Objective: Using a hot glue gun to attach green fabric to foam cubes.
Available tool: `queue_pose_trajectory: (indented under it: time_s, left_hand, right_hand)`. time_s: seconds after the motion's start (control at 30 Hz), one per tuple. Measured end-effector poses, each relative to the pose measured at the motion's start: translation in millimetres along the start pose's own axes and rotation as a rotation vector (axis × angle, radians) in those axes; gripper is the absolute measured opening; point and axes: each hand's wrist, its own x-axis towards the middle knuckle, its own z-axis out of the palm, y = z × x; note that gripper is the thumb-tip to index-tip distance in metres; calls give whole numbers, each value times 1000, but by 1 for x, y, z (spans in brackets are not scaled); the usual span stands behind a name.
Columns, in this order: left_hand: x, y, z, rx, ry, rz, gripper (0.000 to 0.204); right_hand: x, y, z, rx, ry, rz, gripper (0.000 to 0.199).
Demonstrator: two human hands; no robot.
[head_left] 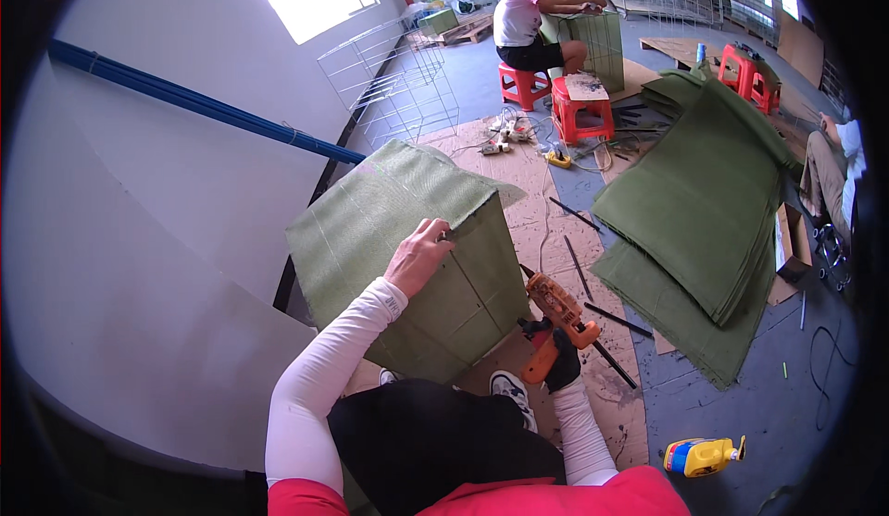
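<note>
A box-shaped wire frame covered in green felt (389,229) stands in front of me on brown cardboard (528,192). My left hand (419,255), bare with a white sleeve, presses on the box's upper front edge, fingers curled over the fabric. My right hand (558,363), in a black glove, grips an orange glue gun (558,317) just right of the box's lower corner, nozzle pointing up toward the box. My shoe (512,394) shows below the box.
A thick stack of green felt sheets (704,211) lies to the right. Black glue sticks (579,266) are scattered on the cardboard. A yellow bottle (702,456) lies on the floor. Red stools (582,109), a bare wire cage (398,81) and a seated person (532,21) are beyond.
</note>
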Motion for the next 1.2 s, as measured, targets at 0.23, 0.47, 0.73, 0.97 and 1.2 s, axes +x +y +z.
queue_pose_trajectory:
  time_s: [0.23, 0.47, 0.73, 0.97, 1.2]
  left_hand:
    - [-1, 0, 6, 40, 15, -19, 15]
    - [-2, 0, 7, 58, 42, 7, 16]
    - [-3, -1, 9, 76, 44, 1, 14]
    - [-3, -1, 10, 62, 48, -13, 14]
    - [-4, -1, 9, 40, 48, -14, 16]
  right_hand:
    - [2, 27, -17, 223, 18, 89, 39]
    - [1, 35, -28, 712, -23, 252, 42]
    - [1, 31, -26, 595, -136, 146, 44]
    - [6, 32, -23, 633, -136, 158, 46]
    - [108, 52, 1, 1328, -862, -81, 52]
